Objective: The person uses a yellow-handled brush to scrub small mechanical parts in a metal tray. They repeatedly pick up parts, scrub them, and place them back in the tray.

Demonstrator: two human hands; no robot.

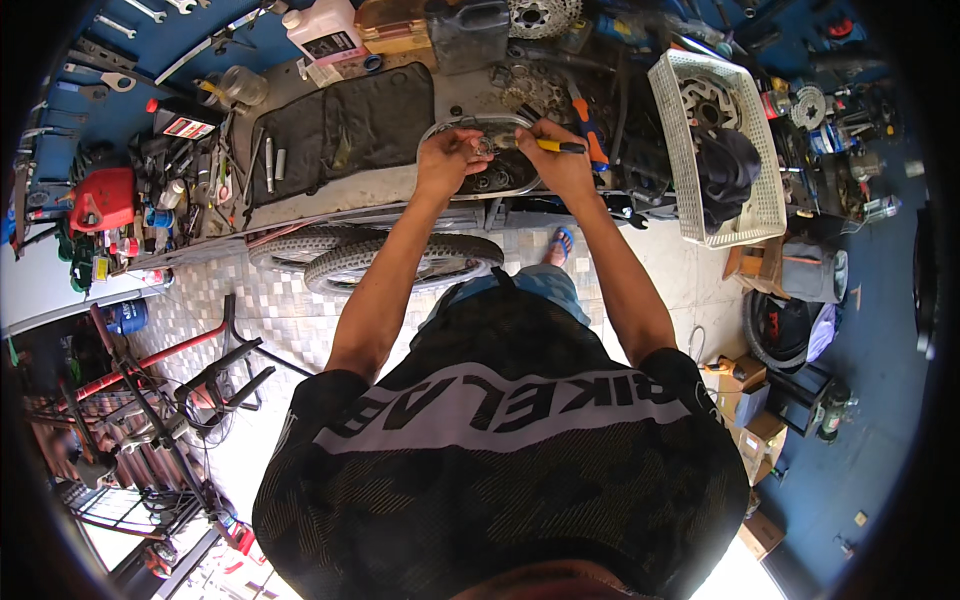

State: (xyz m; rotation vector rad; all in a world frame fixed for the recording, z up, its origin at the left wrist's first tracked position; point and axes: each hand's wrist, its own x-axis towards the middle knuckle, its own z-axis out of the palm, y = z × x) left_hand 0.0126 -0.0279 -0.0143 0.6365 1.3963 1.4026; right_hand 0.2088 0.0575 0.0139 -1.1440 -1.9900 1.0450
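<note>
At the workbench, my left hand (450, 160) pinches a small round metal part (484, 147) between thumb and fingers. My right hand (556, 160) is closed round a brush with a yellow and black handle (560, 146). Its pale head points left, close to the metal part; whether they touch I cannot tell. Both hands are above a shallow metal tray (425, 132) with a rounded rim. Dark round parts (492, 181) lie in the tray below my hands.
Left of the tray a black mat (340, 130) covers part of the bench. A white plastic basket (745, 228) stands at the right, and orange-and-blue-handled pliers (592, 135) lie nearer. Two bicycle wheels (400, 262) rest under the bench edge. A red bike frame (165, 352) stands lower left.
</note>
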